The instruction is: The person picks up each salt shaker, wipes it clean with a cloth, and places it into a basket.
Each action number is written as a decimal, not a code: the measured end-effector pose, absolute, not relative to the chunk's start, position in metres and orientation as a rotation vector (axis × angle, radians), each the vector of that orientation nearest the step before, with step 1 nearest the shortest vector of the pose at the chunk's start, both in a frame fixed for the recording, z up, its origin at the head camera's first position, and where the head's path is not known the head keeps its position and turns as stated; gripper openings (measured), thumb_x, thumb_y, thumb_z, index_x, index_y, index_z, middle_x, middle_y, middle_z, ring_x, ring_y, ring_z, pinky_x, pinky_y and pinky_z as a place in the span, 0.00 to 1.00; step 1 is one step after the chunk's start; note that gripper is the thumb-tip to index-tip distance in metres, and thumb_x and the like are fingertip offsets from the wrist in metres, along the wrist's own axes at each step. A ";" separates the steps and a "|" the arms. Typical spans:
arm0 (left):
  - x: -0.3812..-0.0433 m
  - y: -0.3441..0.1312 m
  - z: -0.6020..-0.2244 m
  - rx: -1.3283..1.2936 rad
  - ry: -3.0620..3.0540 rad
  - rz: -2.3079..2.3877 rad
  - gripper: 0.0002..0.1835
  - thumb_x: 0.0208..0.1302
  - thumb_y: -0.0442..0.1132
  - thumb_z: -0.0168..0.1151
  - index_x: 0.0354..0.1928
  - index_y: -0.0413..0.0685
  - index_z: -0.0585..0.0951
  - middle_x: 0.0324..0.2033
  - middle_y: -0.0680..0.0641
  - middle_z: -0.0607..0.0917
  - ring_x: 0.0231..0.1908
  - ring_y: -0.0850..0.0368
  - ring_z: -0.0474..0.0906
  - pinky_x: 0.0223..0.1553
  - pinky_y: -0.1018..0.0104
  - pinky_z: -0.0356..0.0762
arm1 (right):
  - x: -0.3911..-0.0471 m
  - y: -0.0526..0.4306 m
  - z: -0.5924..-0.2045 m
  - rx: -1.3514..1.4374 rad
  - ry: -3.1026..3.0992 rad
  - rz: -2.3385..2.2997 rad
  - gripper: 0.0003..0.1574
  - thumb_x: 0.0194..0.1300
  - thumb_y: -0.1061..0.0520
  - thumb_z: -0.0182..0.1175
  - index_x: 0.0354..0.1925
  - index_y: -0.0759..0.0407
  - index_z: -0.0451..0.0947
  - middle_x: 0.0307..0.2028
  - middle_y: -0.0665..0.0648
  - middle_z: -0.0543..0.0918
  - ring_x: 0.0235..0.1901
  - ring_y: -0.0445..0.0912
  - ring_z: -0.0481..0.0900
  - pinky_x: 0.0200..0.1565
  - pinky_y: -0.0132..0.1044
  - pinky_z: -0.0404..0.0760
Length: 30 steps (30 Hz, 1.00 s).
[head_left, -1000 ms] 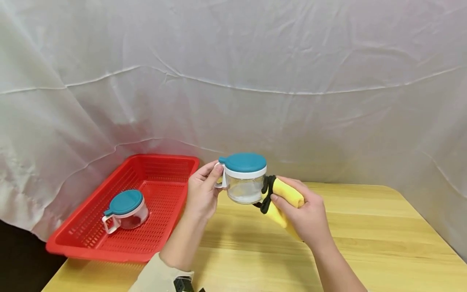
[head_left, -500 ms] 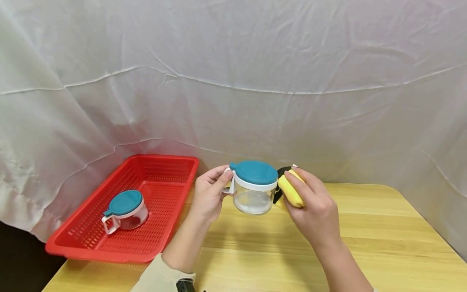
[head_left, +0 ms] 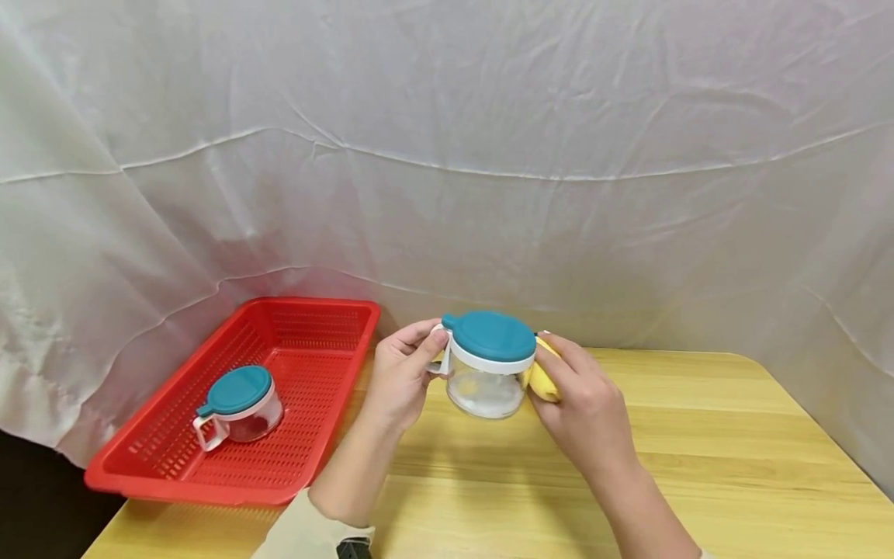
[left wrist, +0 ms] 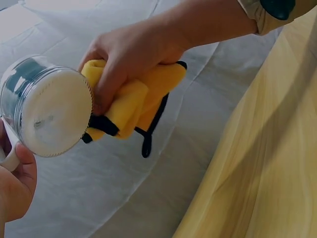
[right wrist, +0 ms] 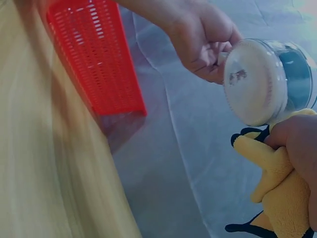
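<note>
My left hand (head_left: 405,373) pinches the white handle of a clear glass jar (head_left: 485,388) with a blue lid (head_left: 494,336) and a white collar, holding it above the table. The jar's lid tilts slightly toward me. On the other side, my right hand (head_left: 583,400) grips a bunched yellow cloth (head_left: 543,380) against the jar's glass wall. The left wrist view shows more of the cloth (left wrist: 131,96), with its black edging and hanging loop, and the jar's round base (left wrist: 57,114). From the right wrist, the cloth (right wrist: 277,178) shows folded under the fingers beside the jar.
A red plastic basket (head_left: 188,491) with slotted walls stands on the left of the wooden table (head_left: 712,450). Inside it sits a similar jar (head_left: 254,423) with a blue lid and white handle. A pale curtain (head_left: 447,155) hangs behind the table.
The jar has shifted right and slightly down, its lid tipping more toward me. My right hand has bunched the cloth and moved it up, then back against the jar's side.
</note>
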<state>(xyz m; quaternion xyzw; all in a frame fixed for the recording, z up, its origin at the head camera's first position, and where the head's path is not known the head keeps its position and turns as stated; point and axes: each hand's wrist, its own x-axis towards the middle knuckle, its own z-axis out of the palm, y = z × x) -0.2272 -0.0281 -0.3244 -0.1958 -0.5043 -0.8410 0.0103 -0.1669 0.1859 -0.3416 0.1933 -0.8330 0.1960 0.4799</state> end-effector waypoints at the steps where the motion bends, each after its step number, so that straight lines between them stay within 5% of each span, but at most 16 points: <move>1: -0.227 -0.028 -0.325 -0.623 -1.581 -2.631 0.19 0.68 0.25 0.55 0.35 0.59 0.88 0.29 0.58 0.88 0.26 0.65 0.80 0.24 0.75 0.79 | -0.166 0.186 -0.340 0.460 -2.025 0.487 0.34 0.42 0.67 0.76 0.51 0.56 0.83 0.51 0.59 0.84 0.50 0.56 0.83 0.43 0.55 0.85; 15: -0.224 -0.025 -0.330 -0.799 -1.603 -2.681 0.13 0.67 0.30 0.61 0.38 0.59 0.88 0.31 0.57 0.88 0.28 0.66 0.81 0.26 0.76 0.80 | -0.167 0.192 -0.337 0.501 -2.020 0.479 0.34 0.39 0.72 0.71 0.50 0.59 0.83 0.50 0.59 0.84 0.49 0.57 0.83 0.46 0.56 0.84; 22: -0.223 -0.028 -0.328 -0.784 -1.564 -2.728 0.11 0.67 0.33 0.62 0.37 0.59 0.88 0.32 0.58 0.88 0.30 0.65 0.81 0.26 0.76 0.79 | -0.169 0.188 -0.346 0.618 -2.067 0.444 0.33 0.38 0.70 0.75 0.47 0.58 0.83 0.50 0.56 0.83 0.49 0.53 0.82 0.45 0.47 0.86; 30: -0.222 -0.030 -0.327 -0.877 -1.575 -2.788 0.05 0.62 0.39 0.68 0.38 0.58 0.88 0.33 0.58 0.88 0.34 0.65 0.83 0.32 0.73 0.82 | -0.170 0.190 -0.349 0.669 -2.070 0.470 0.26 0.43 0.69 0.72 0.45 0.57 0.84 0.50 0.55 0.83 0.50 0.53 0.82 0.47 0.48 0.85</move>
